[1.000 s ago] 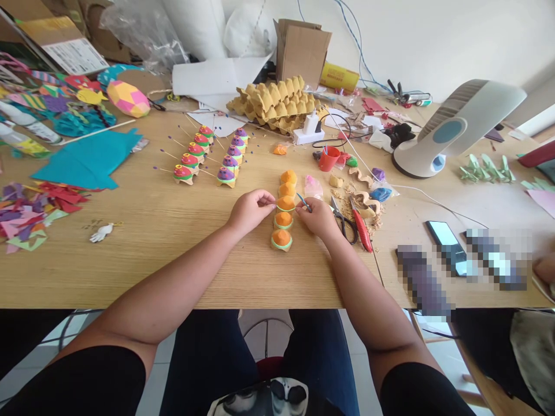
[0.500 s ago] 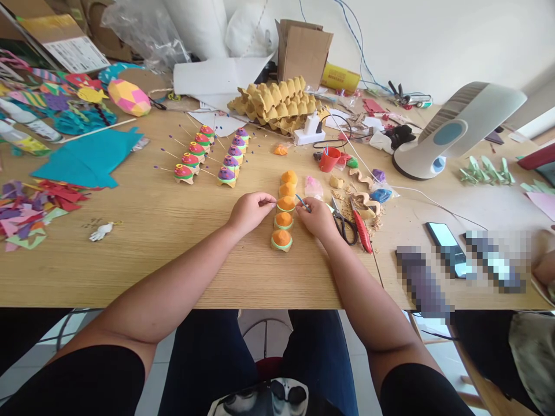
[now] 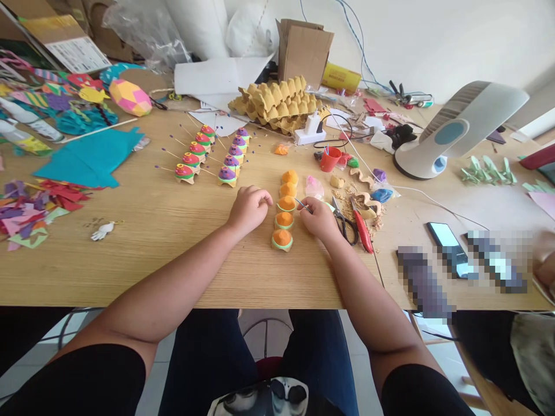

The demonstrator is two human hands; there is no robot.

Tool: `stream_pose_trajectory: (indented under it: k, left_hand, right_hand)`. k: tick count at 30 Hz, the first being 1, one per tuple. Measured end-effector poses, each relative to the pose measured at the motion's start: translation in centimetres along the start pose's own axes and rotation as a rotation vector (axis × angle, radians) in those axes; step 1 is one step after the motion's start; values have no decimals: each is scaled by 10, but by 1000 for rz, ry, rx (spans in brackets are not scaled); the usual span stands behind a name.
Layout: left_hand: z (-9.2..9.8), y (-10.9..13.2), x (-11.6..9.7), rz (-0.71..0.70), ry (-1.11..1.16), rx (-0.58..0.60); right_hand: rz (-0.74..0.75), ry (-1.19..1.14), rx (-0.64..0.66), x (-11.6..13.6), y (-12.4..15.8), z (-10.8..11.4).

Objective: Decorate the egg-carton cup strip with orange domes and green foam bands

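A strip of egg carton cups [image 3: 284, 220] stands upright on the table between my hands, its cups topped with orange clay and edged in light green. My left hand [image 3: 250, 209] is just left of the strip, apart from it, with fingers curled closed and nothing visible in them. On the other side, my right hand [image 3: 318, 218] pinches a thin blue stick [image 3: 302, 204], its tip pointing at the middle cup. Further left stand two finished-looking strips, one with red tops [image 3: 191, 157] and one with purple tops [image 3: 234, 155], both with thin sticks poking out.
Scissors [image 3: 346, 226] and a red-handled cutter [image 3: 362, 228] lie right of my right hand. Behind are a red cup [image 3: 330, 159], stacked egg cartons [image 3: 277, 104] and a white power strip [image 3: 310, 136]. A white fan [image 3: 455, 130] and a phone [image 3: 451, 249] are farther right.
My left hand has drawn back slightly left and up from the strip, its fingers curling in. My right hand stays nearly in place, still pinching the blue stick.
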State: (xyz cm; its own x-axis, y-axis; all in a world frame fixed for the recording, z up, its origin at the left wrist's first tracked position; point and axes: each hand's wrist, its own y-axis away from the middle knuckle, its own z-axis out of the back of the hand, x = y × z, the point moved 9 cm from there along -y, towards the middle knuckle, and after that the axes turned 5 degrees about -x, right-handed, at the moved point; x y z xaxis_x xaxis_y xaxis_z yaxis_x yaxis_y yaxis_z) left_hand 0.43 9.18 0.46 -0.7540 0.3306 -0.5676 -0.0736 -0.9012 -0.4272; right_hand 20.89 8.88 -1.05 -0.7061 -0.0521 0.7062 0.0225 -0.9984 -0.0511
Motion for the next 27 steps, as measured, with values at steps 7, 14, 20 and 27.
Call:
stream_pose_trajectory:
  k: [7,14,20,27]
  left_hand:
    - [-8,8,-16,-68,-53,44]
    - [8,12,-15,-25,-95,-79]
    - [5,9,-7,29,-46,-63]
    - [-6,10,-7,41,-108,12]
  right_hand:
    - [9,49,28,3,2,-1]
    - [-65,14,-5,2,6,6]
    - [-75,16,13,-1,7,1]
    - [-34,175,38,4,6,0]
